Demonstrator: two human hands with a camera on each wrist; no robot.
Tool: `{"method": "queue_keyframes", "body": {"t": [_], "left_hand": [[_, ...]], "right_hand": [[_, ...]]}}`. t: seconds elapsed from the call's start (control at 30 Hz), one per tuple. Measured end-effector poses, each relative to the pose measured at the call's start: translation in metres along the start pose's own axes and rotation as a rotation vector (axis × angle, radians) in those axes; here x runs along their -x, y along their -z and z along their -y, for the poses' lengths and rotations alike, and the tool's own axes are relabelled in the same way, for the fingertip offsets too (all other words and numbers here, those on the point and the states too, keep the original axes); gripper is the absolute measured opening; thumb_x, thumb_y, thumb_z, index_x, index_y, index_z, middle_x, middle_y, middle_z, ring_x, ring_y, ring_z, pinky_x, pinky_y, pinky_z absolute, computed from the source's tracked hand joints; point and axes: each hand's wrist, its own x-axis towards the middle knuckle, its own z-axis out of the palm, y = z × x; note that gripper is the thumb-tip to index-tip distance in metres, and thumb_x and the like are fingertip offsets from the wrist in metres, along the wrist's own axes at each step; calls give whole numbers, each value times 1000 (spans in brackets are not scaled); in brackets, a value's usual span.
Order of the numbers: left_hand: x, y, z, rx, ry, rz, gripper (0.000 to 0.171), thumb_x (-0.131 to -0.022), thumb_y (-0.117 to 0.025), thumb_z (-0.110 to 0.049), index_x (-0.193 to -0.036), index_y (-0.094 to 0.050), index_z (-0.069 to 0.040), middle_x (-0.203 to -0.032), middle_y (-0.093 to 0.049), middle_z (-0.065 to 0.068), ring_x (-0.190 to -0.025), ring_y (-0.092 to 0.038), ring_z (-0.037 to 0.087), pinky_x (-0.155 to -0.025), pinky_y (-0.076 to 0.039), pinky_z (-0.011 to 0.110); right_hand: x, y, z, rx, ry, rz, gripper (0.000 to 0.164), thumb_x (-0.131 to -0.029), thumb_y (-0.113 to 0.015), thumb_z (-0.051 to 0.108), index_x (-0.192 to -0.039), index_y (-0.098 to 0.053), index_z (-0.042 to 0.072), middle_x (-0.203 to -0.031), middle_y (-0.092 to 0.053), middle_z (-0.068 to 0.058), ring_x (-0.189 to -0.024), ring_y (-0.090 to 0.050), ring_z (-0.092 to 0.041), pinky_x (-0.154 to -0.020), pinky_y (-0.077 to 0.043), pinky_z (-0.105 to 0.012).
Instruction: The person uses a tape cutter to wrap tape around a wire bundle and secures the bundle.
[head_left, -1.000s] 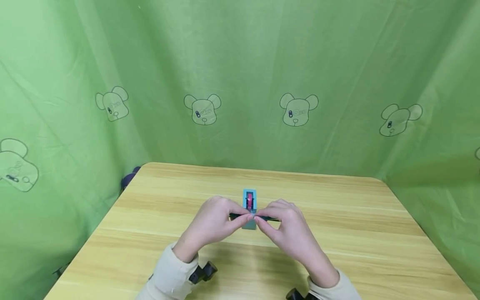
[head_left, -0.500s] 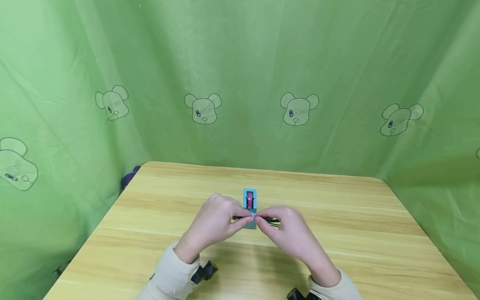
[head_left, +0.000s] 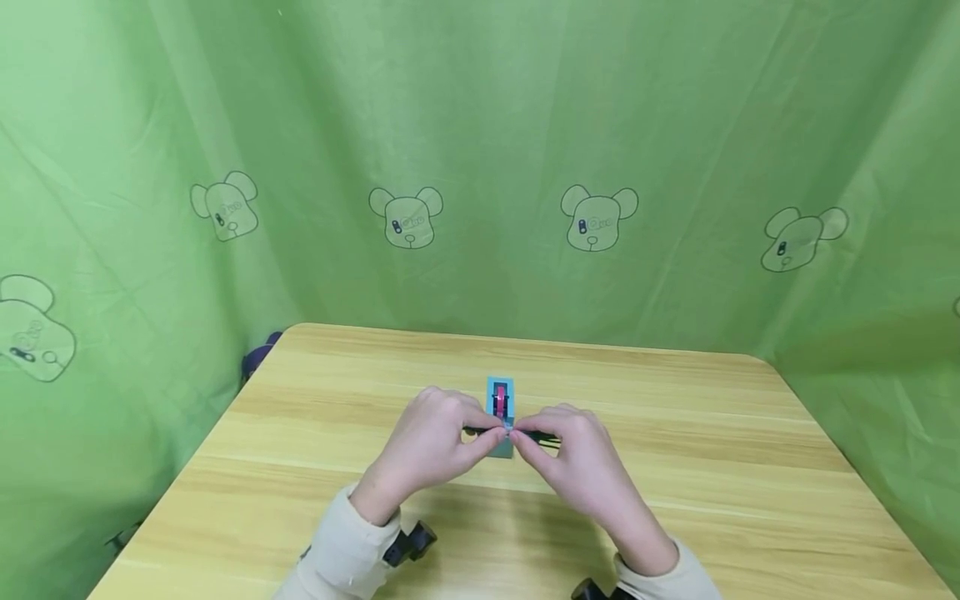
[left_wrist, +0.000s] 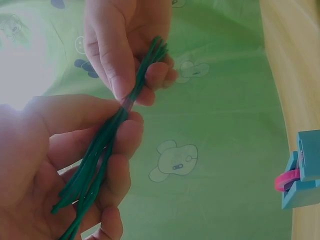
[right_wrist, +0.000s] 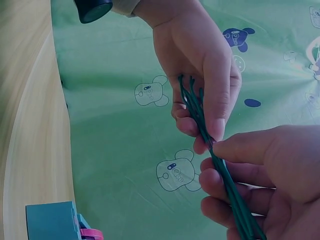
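Observation:
A bundle of thin green strands (left_wrist: 102,145) stretches between both hands. A band of what looks like clear tape (left_wrist: 128,104) goes around its middle, partly covered by the fingertips. My left hand (head_left: 431,433) pinches the bundle with thumb and index finger on one side of the band. On the other side, my right hand (head_left: 581,454) pinches it the same way, fingertips nearly meeting the left ones. Loose strand ends fan out under both palms. Just beyond the hands stands a blue tape dispenser (head_left: 500,385) with a pink roll core (right_wrist: 92,234).
Under the hands is a light wooden table (head_left: 675,400). A green curtain (head_left: 480,125) with bear-head prints surrounds it at the back and sides. Something purple (head_left: 257,357) shows past the table's left edge. A black camera (head_left: 408,546) sits on the left wrist.
Both hands stay almost in place above the dispenser. The right hand's rear fingers dip and rise again, and the strand ends beside it now look more spread.

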Motion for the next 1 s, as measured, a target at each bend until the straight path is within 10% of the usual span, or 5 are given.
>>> {"method": "queue_keyframes", "body": {"t": [1.0], "left_hand": [[-1, 1, -1, 126, 163, 68, 17, -94, -68, -29, -94, -81, -18, -87, -74, -8, -49, -43, 0, -47, -35, 21]], "right_hand": [[0, -5, 2, 86, 62, -106, 8, -81, -83, 18, -88, -80, 15, -80, -68, 15, -78, -56, -5, -72, -38, -32]]}}
